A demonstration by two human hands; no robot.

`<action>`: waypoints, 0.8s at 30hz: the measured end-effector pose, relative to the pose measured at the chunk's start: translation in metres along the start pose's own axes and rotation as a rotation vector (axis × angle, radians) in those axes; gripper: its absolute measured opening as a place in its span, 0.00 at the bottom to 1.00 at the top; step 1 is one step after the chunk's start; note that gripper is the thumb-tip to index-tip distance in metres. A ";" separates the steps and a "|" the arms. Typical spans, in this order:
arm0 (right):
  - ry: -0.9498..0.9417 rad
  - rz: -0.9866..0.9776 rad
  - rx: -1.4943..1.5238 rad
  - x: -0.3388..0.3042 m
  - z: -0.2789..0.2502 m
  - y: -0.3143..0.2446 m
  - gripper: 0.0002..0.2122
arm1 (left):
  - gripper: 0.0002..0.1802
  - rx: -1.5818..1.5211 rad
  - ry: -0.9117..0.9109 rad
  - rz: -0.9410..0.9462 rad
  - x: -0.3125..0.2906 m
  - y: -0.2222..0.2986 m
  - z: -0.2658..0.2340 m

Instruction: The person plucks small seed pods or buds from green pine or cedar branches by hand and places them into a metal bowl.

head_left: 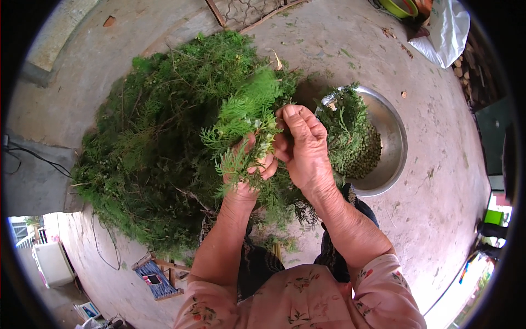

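A green arborvitae sprig (249, 112) with pale seed cones is held up in front of me. My left hand (257, 162) is closed around its lower part, and the foliage covers much of the fingers. Right beside the sprig, my right hand (301, 137) has its thumb and fingers pinched together; what is between the fingertips is hidden. To the right, a round metal basin (399, 137) contains many small green cones (366, 156), with a leafy branch (346, 118) lying over its left side. A large heap of cut arborvitae branches (153, 131) spreads on my left.
Everything rests on a concrete floor (433, 137). A small stool with a woven blue seat (156, 282) stands at the lower left, a dark phone on it. A green bowl (399, 7) and a white sack (446, 33) are at the far right. A cable (41, 157) runs by the left wall.
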State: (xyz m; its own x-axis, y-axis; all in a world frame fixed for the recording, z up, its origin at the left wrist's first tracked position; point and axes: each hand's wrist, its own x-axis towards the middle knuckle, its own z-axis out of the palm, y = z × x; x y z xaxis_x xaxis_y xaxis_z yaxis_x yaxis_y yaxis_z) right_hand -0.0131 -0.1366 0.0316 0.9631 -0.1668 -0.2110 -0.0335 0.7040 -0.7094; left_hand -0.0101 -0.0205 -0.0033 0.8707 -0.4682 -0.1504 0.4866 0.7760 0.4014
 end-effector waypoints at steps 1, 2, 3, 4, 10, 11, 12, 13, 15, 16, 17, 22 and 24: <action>0.011 0.081 0.085 0.002 -0.001 0.000 0.10 | 0.17 -0.057 -0.091 -0.032 0.004 0.001 -0.002; 0.011 0.080 0.085 0.003 -0.004 -0.003 0.10 | 0.17 -0.057 -0.091 -0.032 0.005 0.000 -0.004; -0.025 0.125 0.093 0.004 -0.006 -0.006 0.09 | 0.17 -0.067 -0.127 -0.041 0.006 0.001 -0.008; -0.061 0.171 0.102 0.004 -0.008 -0.007 0.08 | 0.18 -0.102 -0.179 -0.037 0.008 -0.001 -0.016; -0.160 0.124 -0.025 0.000 -0.011 -0.001 0.15 | 0.18 -0.014 -0.081 -0.049 0.009 -0.002 -0.016; -0.180 0.092 -0.064 0.001 -0.013 0.001 0.13 | 0.18 -0.027 -0.070 -0.047 0.009 -0.002 -0.017; -0.200 0.060 -0.104 0.002 -0.014 0.002 0.12 | 0.19 -0.040 -0.058 -0.044 0.009 -0.002 -0.018; -0.177 0.071 -0.051 0.003 -0.015 0.003 0.11 | 0.20 0.002 -0.009 -0.048 0.008 -0.002 -0.021; -0.140 0.099 0.032 0.002 -0.016 0.004 0.11 | 0.20 0.042 -0.020 -0.074 0.008 -0.002 -0.018; -0.105 0.128 0.115 0.001 -0.016 0.005 0.11 | 0.20 0.081 -0.032 -0.098 0.007 -0.002 -0.016; -0.092 0.143 0.196 0.003 -0.016 0.005 0.11 | 0.20 0.082 -0.033 -0.101 0.007 -0.002 -0.013; -0.075 0.100 0.067 0.004 -0.009 0.000 0.12 | 0.21 0.048 -0.131 -0.051 0.009 0.003 -0.009; -0.079 0.223 0.174 0.001 -0.010 -0.010 0.11 | 0.21 -0.003 -0.112 -0.057 0.010 -0.001 -0.008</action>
State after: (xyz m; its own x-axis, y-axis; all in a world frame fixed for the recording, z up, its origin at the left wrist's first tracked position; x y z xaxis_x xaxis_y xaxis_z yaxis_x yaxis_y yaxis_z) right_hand -0.0145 -0.1507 0.0322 0.9552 0.0549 -0.2910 -0.2071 0.8262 -0.5240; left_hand -0.0010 -0.0223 -0.0123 0.8282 -0.5559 -0.0710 0.5356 0.7477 0.3926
